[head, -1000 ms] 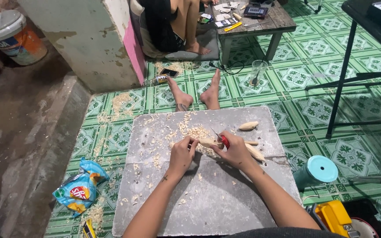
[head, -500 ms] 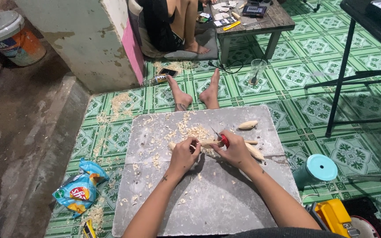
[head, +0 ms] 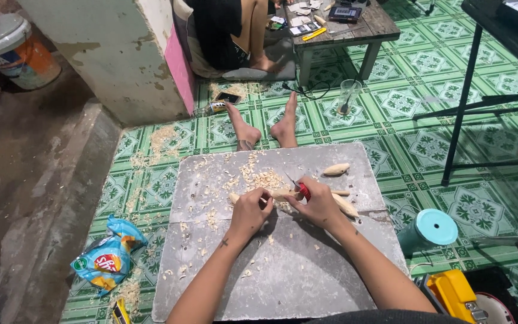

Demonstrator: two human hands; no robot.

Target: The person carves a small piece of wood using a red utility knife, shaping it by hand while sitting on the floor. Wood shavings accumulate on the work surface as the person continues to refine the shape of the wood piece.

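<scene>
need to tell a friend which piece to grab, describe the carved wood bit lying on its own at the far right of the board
Start at the grey board on the green tiled floor. Go past the right hand and its red-handled knife toward the far right corner. The pale wooden piece lies there alone, short and plump with tapered ends, unlike the thinner sticks nearer the hand.
</scene>
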